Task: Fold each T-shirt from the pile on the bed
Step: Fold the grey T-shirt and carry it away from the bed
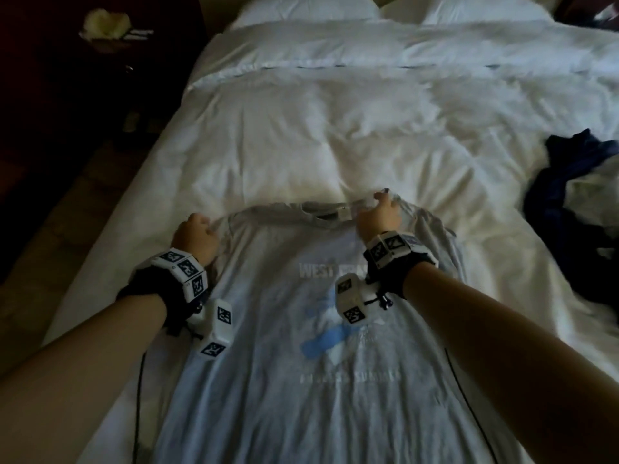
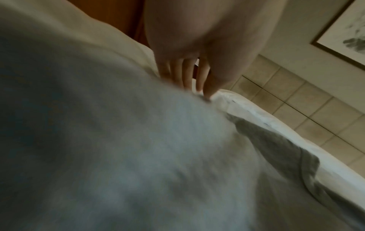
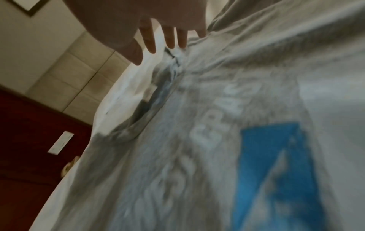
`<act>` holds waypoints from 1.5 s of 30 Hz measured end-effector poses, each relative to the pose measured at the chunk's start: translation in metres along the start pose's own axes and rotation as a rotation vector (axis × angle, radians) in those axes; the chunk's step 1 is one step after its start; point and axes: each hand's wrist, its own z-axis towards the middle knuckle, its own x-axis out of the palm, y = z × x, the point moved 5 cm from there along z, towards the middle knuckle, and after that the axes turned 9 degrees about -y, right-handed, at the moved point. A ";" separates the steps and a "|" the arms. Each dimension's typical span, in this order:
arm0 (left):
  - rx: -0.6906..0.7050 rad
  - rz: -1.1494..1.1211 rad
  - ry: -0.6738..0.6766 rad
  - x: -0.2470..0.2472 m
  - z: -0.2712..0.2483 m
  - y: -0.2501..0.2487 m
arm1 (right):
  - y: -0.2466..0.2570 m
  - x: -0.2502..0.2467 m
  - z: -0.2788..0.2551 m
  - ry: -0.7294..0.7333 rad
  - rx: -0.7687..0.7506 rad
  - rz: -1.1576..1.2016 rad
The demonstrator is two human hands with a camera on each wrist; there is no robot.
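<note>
On the white bed, a grey T-shirt lies face up, collar toward the pillows. Left hand grips its left shoulder with curled fingers; right hand rests by the collar, fingers spread and straight. Right of the shirt, well apart, sits a dark clothes pile.

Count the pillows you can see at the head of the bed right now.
2. One pillow lies at the top left of the bed, the other pillow at the top right. Both are cut off by the frame edge, so more may be hidden.
</note>
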 end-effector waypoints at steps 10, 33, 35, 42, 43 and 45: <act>-0.289 -0.488 0.595 -0.003 -0.048 0.036 | 0.032 0.081 -0.067 0.649 -0.183 -0.247; -0.499 -0.651 0.174 -0.041 -0.020 0.099 | 0.029 0.092 -0.066 0.618 -0.237 -0.469; -0.599 -0.655 0.230 -0.037 -0.018 0.108 | 0.029 0.092 -0.065 0.619 -0.224 -0.456; -0.655 -0.735 0.520 -0.027 -0.020 0.085 | 0.026 0.092 -0.062 0.594 -0.192 -0.405; -0.644 -0.722 0.484 -0.026 -0.020 0.083 | 0.025 0.092 -0.061 0.575 -0.190 -0.395; -0.609 -0.722 0.452 -0.023 -0.021 0.079 | 0.026 0.093 -0.061 0.547 -0.201 -0.379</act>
